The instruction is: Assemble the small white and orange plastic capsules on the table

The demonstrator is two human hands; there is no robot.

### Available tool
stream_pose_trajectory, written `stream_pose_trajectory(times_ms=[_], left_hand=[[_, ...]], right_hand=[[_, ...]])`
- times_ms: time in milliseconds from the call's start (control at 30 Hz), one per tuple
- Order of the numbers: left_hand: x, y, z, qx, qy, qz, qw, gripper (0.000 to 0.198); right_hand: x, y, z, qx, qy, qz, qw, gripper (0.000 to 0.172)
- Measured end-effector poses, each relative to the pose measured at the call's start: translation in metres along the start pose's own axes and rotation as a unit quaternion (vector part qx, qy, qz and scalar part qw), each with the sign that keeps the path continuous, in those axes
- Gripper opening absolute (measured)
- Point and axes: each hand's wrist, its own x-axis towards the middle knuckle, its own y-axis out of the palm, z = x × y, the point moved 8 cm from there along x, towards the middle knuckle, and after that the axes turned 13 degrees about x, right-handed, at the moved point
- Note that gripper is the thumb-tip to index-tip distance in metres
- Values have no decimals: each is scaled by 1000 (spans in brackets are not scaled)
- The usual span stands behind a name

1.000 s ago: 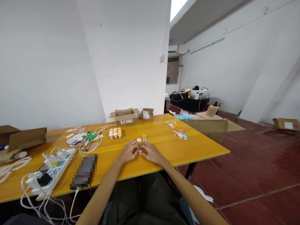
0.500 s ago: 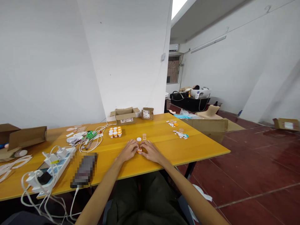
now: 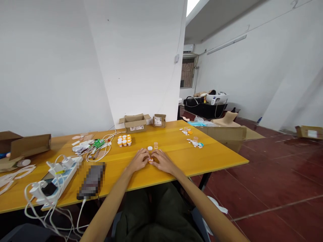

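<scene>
Both hands meet over a small orange and white piece [image 3: 150,160] on the yellow table [image 3: 217,156]. My left hand [image 3: 138,160] has its fingers curled against the piece's left side. From the right, my right hand [image 3: 163,162] closes its fingers on the same piece. Just beyond the fingertips lies a white round lid [image 3: 150,148], with a small clear cup [image 3: 155,145] to its right. Farther back on the left stands a block of several small jars [image 3: 124,140] with white and orange tops.
Small white and coloured parts [image 3: 195,143] lie at the right. Two cardboard boxes [image 3: 136,127] [image 3: 159,121] stand by the wall. At the left are a phone [image 3: 92,180], a power strip [image 3: 59,179], cables and packets.
The view has shifted slightly. Both hands stay around the orange and white piece, with hardly any movement of the fingers.
</scene>
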Motion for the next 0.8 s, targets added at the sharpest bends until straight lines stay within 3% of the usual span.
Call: stream_pose_trajectory(times_ms=[800], left_hand=[[1, 3, 8, -26, -24, 6, 999, 16]], right_hand=[[0, 4, -4, -17, -5, -10, 1000, 17]])
